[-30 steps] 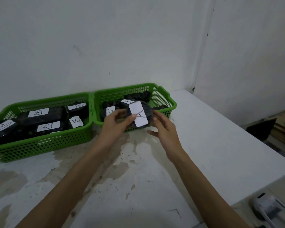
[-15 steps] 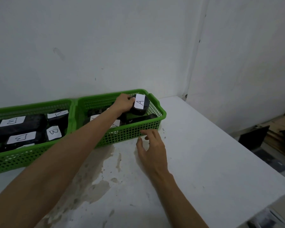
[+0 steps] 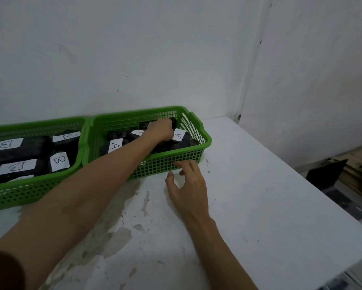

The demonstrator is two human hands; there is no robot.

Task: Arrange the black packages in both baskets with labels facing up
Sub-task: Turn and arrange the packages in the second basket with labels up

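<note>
- White table, stained, set in a white-walled corner.
- Two green baskets: right basket, left basket.
- A-labelled package now lies in right basket, released, label up, long axis toward the rear.
- Left hand has moved rearward, curled on black packages; grip unclear.
- Right hand still spread, fingertips touching basket front.

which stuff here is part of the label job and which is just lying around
Part of the job:
- right basket with A-labelled black packages
- left basket with B-labelled black packages
- left hand, reaching into the right basket
- right hand, at that basket's front wall

Just lying about:
- dark clutter on the floor
- stained white table
</note>
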